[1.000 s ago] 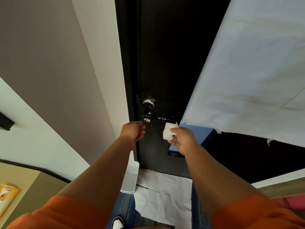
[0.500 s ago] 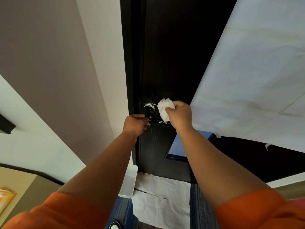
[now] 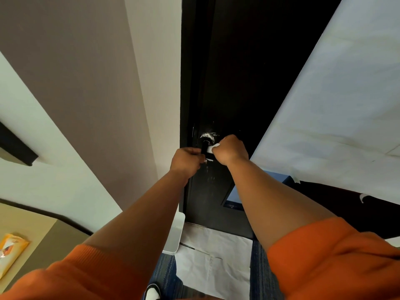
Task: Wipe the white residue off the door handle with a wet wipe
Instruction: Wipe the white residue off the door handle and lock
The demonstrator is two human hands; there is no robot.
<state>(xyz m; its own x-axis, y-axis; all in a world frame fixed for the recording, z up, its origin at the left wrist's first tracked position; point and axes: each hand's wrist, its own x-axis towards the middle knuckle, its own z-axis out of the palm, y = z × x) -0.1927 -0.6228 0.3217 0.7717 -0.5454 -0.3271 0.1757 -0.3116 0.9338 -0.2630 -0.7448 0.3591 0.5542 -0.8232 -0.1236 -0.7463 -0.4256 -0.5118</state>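
A black door handle sits on the dark door, with white residue smeared on its round base. My right hand is closed around a white wet wipe and presses it onto the lever, which it mostly hides. My left hand is closed at the door's edge just left of the handle, fingers curled; what they grip is hidden. White specks dot the door below the handle.
White paper covers the surface to the right. More paper lies on the floor under the door, beside a white bin. An orange wipe packet rests on a counter at lower left.
My right hand rose from below the lever to the handle's base, then came down onto the lever with the wipe. My left hand closed in on the door edge.
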